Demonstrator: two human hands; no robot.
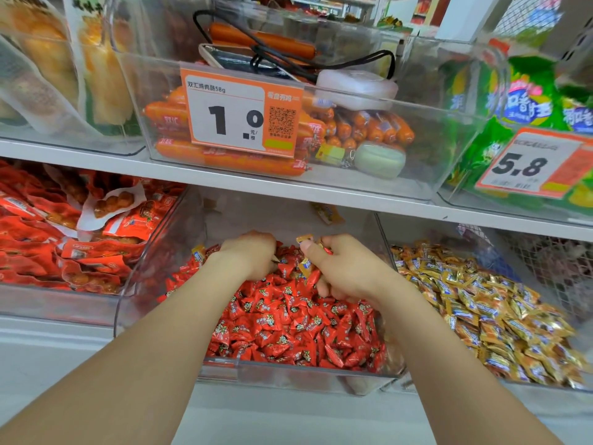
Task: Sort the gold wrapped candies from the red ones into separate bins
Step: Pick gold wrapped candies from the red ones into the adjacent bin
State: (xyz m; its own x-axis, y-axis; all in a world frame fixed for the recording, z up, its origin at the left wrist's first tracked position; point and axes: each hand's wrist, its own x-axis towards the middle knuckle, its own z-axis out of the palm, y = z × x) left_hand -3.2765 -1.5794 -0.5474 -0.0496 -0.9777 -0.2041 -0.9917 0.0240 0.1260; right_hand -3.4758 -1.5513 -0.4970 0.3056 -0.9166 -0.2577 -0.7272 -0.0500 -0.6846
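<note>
Head view. Store shelving, white shelf board (224,179) overhead, clear plastic bins in rows.

- Your left hand (247,255) is knuckles-up in the middle bin (288,372), fingers curled down into the red candies (288,319). Whether they hold anything, you cannot tell from here.
- Your right hand (343,268) is just beside it over the same pile, thumb and curled fingers pinching a gold candy (303,239). More gold wrapper shows below the thumb.
- A stray gold piece (198,253) lies among the red at the bin's left wall.
- The right bin (390,239) holds the heap of gold candies (481,309).
- The bin on the left holds red snack packets (48,245).
- Upper shelf: orange sausages (179,149) behind a price tag (240,114) reading 1.0, and green packets (529,101) behind a 5.8 tag (526,167).
</note>
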